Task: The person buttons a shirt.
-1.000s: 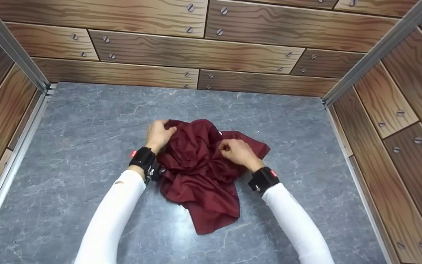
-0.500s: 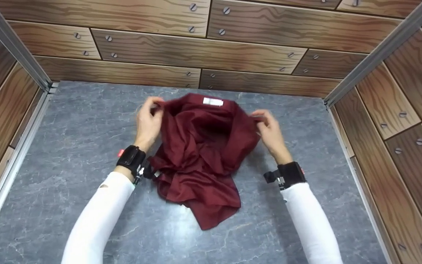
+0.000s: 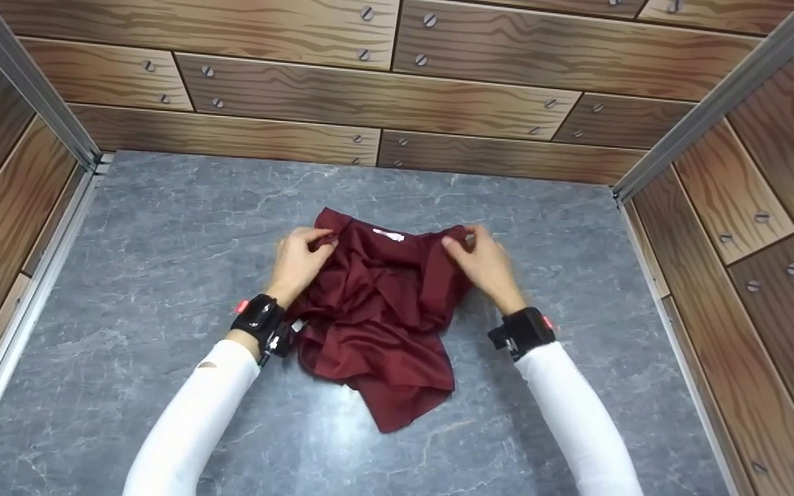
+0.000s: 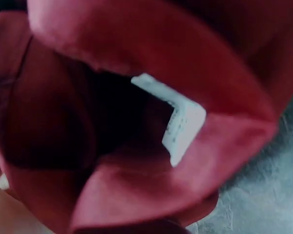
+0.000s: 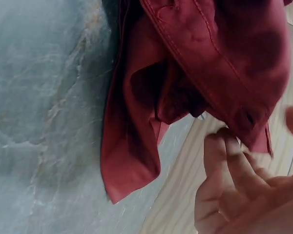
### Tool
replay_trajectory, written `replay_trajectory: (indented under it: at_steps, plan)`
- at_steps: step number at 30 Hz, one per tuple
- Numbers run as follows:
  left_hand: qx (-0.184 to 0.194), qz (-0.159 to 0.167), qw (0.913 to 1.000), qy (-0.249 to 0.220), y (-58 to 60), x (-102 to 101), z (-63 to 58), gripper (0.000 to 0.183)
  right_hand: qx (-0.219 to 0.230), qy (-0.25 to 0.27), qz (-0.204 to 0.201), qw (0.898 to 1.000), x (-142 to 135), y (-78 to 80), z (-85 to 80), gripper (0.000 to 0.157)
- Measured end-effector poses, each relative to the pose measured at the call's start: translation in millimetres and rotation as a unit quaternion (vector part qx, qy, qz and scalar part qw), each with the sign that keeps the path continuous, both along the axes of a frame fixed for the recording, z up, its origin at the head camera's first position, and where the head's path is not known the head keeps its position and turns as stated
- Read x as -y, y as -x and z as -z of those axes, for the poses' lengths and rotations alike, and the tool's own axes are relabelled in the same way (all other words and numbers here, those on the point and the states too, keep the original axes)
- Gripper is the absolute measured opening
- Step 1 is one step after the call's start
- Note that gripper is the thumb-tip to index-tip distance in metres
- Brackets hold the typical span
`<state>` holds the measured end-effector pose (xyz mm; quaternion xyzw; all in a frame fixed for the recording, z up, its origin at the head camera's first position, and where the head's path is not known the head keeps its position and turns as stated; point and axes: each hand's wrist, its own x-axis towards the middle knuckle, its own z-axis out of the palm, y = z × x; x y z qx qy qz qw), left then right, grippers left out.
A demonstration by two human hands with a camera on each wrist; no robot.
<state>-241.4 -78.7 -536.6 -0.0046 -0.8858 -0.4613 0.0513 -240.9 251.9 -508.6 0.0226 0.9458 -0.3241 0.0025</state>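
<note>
Grey marbled surface (image 3: 163, 275) lay beneath dark red garment (image 3: 384, 313), crumpled near middle in loose, slightly glossy folds, one pointed corner spread toward person; upper edge raised, sagging between hands; left hand (image 3: 299, 262) pinched its left end, fingers bent to thumb; right hand (image 3: 485, 262) pinched right end likewise; white label (image 3: 389, 235) showed bent inside edge; small dark slit (image 5: 249, 117), probably buttonhole, by stitched border

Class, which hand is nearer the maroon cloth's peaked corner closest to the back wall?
Left. The left hand pinches the maroon cloth beside the peaked corner; the right hand is farther off, on the opposite side, past the white label.
</note>
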Motion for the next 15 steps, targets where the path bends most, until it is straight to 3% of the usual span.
replay_trajectory:
  at_steps: [4, 8, 12, 15]
  plan:
    - [0.008, 0.002, 0.9985, 0.053, -7.6, 8, 1.6, 0.031, 0.01, -0.056, -0.065, 0.996, -1, -6.9, 5.2, 0.037]
    - [-0.003, 0.023, 0.994, 0.106, -18.3, 25, -0.7, 0.028, 0.034, -0.078, -0.132, 0.988, -9, -21.7, 1.6, 0.012]
    - [0.027, 0.039, 0.9976, 0.05, -20.8, 36, -11.3, 0.026, 0.053, -0.049, -0.143, 0.987, -16, -25.7, -11.2, 0.021]
    - [0.026, 0.013, 0.9993, -0.022, -12.9, 34, -26.6, 0.025, 0.014, 0.026, -0.107, 0.994, -12, -19.6, -24.4, 0.025]
